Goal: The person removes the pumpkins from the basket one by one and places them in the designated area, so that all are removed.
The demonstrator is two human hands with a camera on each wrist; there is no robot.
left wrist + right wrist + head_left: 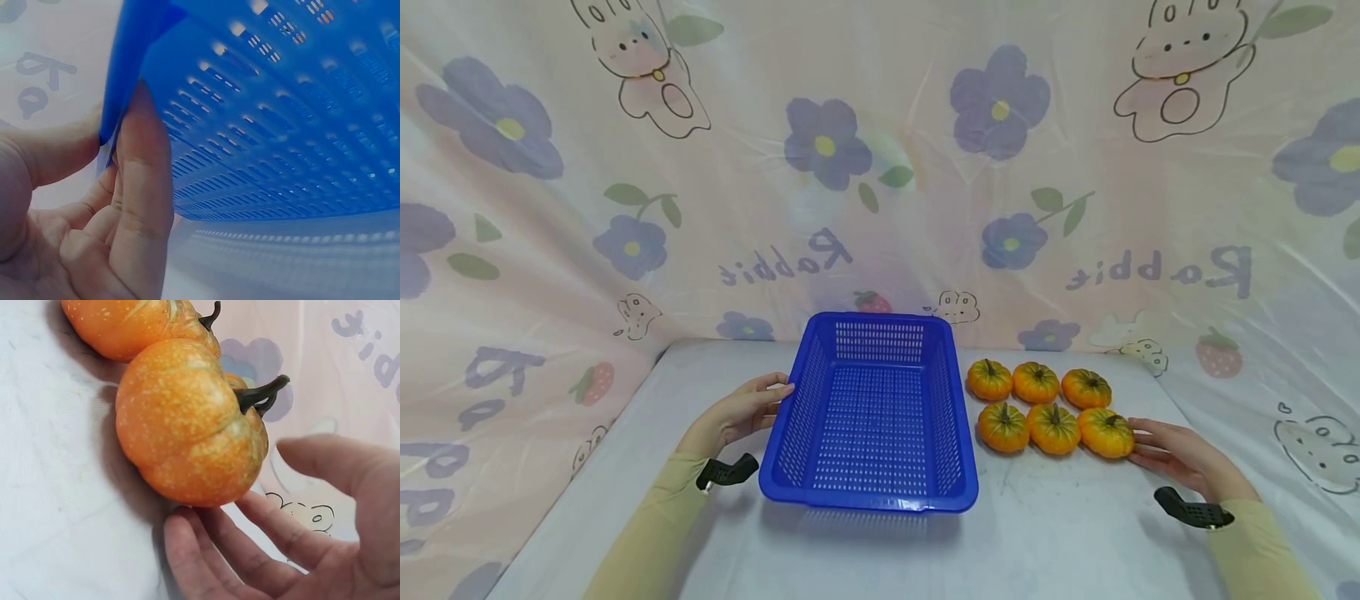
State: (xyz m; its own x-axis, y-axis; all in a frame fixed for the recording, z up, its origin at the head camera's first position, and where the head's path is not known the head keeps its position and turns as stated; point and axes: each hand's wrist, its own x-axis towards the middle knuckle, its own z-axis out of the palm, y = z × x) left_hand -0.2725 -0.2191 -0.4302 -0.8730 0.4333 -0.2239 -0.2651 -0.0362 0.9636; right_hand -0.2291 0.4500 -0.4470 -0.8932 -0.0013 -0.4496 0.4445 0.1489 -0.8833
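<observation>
In the head view my left hand (741, 415) is at the left side of a blue perforated plastic basket (968, 433). Up close in the left wrist view, thumb and fingers (142, 187) pinch the basket's rim (119, 81) between them. The basket holds nothing. Right of it, several small orange pumpkins (1055, 429) with dark stems sit in two rows. My right hand (1180, 454) is at the nearest, rightmost pumpkin (187, 425), its fingertips right at the pumpkin's side. The thumb (312, 459) stands apart from the pumpkin, near the stem.
A white-covered table (1045, 533) carries the basket and pumpkins. Behind and along the sides hangs a pale curtain (910, 225) printed with rabbits and flowers. Black wrist bands (1193, 508) sit over the yellowish sleeves.
</observation>
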